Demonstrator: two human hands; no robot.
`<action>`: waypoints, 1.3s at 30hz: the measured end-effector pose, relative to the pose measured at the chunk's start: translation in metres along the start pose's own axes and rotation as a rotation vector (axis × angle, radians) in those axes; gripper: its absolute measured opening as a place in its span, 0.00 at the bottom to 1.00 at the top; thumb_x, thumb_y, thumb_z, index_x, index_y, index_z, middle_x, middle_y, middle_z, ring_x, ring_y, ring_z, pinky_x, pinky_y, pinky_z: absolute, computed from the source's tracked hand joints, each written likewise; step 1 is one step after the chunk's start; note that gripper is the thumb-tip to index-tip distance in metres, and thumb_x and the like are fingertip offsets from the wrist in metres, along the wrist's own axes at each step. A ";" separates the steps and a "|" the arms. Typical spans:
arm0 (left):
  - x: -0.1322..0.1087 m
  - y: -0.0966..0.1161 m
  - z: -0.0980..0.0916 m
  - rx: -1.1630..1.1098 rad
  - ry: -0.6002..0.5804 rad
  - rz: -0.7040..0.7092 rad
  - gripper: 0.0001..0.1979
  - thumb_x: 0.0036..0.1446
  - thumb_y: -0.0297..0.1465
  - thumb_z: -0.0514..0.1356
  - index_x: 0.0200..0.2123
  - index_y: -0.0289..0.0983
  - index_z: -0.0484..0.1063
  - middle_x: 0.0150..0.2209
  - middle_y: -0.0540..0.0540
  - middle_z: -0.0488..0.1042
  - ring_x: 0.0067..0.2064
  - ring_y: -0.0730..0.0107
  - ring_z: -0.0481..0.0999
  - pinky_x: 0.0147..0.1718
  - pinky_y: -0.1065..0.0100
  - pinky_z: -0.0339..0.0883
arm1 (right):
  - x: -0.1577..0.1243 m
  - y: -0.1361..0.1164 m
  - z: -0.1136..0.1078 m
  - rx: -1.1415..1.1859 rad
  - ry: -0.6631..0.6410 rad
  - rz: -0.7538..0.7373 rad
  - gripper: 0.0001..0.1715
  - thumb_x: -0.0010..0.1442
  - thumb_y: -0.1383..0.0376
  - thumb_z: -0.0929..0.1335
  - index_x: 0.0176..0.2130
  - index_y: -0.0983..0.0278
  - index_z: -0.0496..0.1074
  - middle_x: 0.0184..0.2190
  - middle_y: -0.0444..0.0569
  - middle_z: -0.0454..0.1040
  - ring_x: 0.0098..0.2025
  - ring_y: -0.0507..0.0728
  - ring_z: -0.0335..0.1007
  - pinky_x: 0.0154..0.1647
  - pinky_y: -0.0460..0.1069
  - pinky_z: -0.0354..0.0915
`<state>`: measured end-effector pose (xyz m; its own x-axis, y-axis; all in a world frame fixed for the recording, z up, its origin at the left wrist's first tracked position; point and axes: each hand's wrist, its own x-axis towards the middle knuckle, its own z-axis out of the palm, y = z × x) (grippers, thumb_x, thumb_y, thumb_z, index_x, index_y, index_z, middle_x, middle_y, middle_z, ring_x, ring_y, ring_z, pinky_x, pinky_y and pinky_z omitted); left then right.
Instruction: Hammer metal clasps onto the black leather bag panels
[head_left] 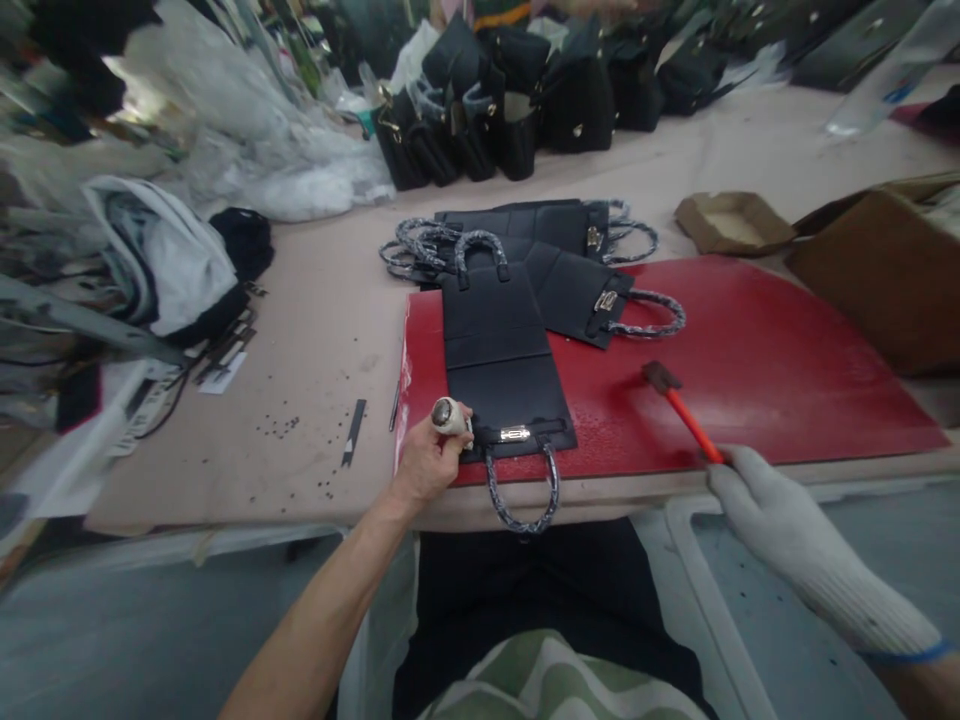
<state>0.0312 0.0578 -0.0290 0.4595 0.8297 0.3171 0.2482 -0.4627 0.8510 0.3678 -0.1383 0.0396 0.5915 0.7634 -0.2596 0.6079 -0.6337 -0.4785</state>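
My bare left hand [431,458] is closed around a punch [450,415] with a pale wrapped shaft and a worn metal top. It stands on the left corner of a black bag panel [499,370], beside a shiny metal clasp [515,434]. A wrapped loop handle [523,500] hangs from that panel over the table's front edge. In my right hand [780,520], which wears a white knit glove, is a hammer [694,425] with an orange handle. Its dark head is raised to the right of the panel, apart from the punch.
A red mat [750,370] lies under the panel. More black bag panels [577,285] with wrapped handles are stacked behind it. To the left lies a flat dark blade-like tool [354,432] among small black scraps. Finished-looking black bags [577,100] stand at the back; a cardboard box [885,270] sits right.
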 end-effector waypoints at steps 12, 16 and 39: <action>-0.001 -0.002 0.002 -0.071 0.058 -0.055 0.08 0.59 0.30 0.62 0.43 0.38 0.76 0.43 0.43 0.80 0.41 0.62 0.80 0.42 0.62 0.76 | -0.044 -0.106 -0.011 0.378 -0.155 -0.487 0.16 0.69 0.54 0.63 0.34 0.60 0.68 0.24 0.42 0.69 0.25 0.54 0.65 0.25 0.48 0.59; -0.002 -0.004 0.001 -0.080 0.058 -0.037 0.08 0.58 0.29 0.62 0.42 0.38 0.76 0.44 0.42 0.81 0.43 0.61 0.80 0.45 0.60 0.76 | -0.046 -0.108 0.007 0.345 -0.172 -0.464 0.17 0.69 0.54 0.62 0.32 0.59 0.66 0.23 0.41 0.69 0.25 0.53 0.65 0.25 0.48 0.58; 0.004 0.009 0.002 -0.018 -0.034 -0.060 0.10 0.59 0.29 0.61 0.45 0.37 0.77 0.37 0.45 0.81 0.36 0.65 0.81 0.39 0.66 0.76 | -0.047 -0.164 -0.027 0.287 0.117 -0.673 0.17 0.71 0.52 0.61 0.34 0.58 0.65 0.21 0.41 0.68 0.21 0.54 0.65 0.24 0.48 0.55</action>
<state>0.0374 0.0563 -0.0206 0.4732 0.8443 0.2515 0.2603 -0.4068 0.8756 0.2547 -0.0736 0.1523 0.2019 0.9467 0.2509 0.7062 0.0368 -0.7070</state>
